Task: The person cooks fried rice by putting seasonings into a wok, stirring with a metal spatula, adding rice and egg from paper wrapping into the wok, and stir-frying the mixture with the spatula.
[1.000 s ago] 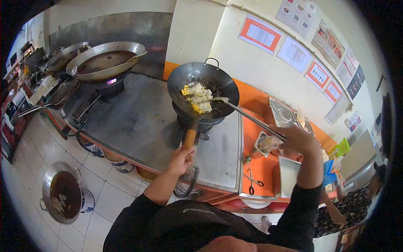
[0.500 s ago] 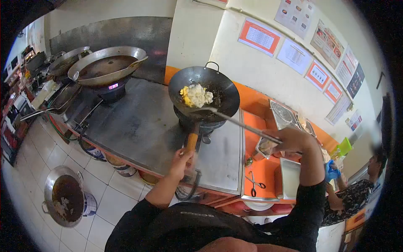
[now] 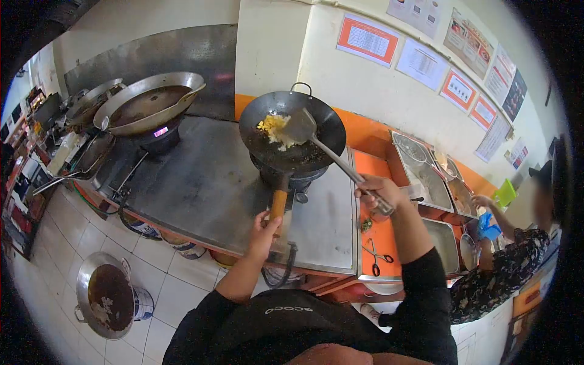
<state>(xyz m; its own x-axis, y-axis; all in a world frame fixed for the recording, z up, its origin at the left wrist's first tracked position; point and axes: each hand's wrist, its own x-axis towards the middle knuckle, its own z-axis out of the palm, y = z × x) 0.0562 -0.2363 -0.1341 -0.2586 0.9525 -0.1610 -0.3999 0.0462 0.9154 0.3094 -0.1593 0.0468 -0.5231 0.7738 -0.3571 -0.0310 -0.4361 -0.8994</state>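
A dark wok (image 3: pixel 325 131) sits on a burner, and my left hand (image 3: pixel 263 234) is wrapped around its wooden handle (image 3: pixel 278 205). My right hand (image 3: pixel 384 193) grips the long metal shaft of a wok spatula (image 3: pixel 299 126). The spatula's broad blade is over the food in the wok, covering part of it. Yellow scrambled egg (image 3: pixel 272 123) shows to the left of the blade, with whitish rice-like bits at its lower edge.
Left of the wok, a large pan of dark liquid (image 3: pixel 149 108) sits on another burner. Scissors (image 3: pixel 377 258) lie on the orange counter (image 3: pixel 371 164) near metal trays (image 3: pixel 432 182). A co-worker (image 3: pixel 508 261) stands at the right. Another pan (image 3: pixel 109 298) is low at the left.
My right hand has drawn down and the spatula blade has turned and risen onto the food, which now looks flatter and more spread. My left hand still holds the wok handle.
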